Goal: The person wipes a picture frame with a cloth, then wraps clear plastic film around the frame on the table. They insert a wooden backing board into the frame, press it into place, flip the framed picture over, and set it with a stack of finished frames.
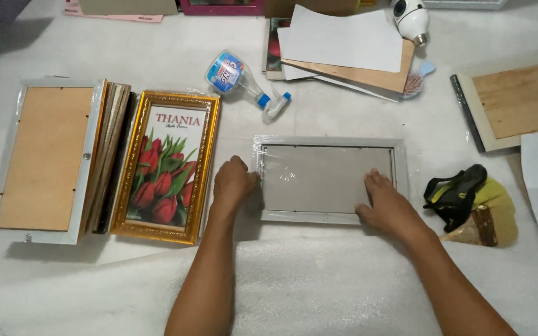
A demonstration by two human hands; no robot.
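A silver picture frame (330, 142) wrapped in clear film lies face down on the white foam sheet, its grey back panel (319, 177) showing. My left hand (233, 183) is curled against the frame's left edge, knuckles up. My right hand (388, 202) rests flat on the lower right corner of the back panel, fingers pointing away from me. Whether either hand grips the film is hard to tell.
A gold frame with a red tulip picture (166, 166) lies at the left beside a stack of frames (51, 158). A spray bottle (244, 79), boards and paper (344, 46) lie behind. A wooden board (518, 99) and a black-and-yellow cloth bundle (468, 199) sit at the right.
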